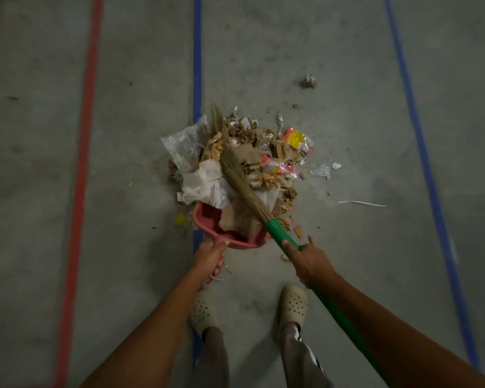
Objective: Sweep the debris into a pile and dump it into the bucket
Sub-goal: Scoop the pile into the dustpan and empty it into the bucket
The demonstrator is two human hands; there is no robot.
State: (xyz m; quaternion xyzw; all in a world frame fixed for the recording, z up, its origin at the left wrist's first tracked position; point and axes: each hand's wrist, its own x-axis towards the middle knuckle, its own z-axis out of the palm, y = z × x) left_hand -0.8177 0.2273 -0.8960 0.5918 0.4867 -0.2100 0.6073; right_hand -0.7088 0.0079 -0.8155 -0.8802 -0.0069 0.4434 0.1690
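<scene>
Debris: heaped debris pile [244,161] on the grey concrete floor [361,121], just right of the middle blue line [197,65], its near edge spilling into the dustpan.
Dustpan: pink dustpan [207,222] tipped against the pile's near side, cardboard and crumpled paper already lying in its tray.
Left hand: left hand [211,257] wrapped tight round the dustpan's handle, fingers fully curled.
Broom: straw broom [233,169] laid across the top of the pile, bristles reaching to its far-left edge, green handle [276,232] running back to the right.
Right hand: right hand [310,261] closed round the green handle, index finger stretched along it.
Strays: a crumpled scrap [308,81] well beyond the pile, a white strip [361,203] off to the right, a yellow bit [180,218] just left of the dustpan.
Feet: pale clogs [293,303] planted near the dustpan, behind it.
Floor lines: red line [81,163] far left, another blue line [420,135] far right.
</scene>
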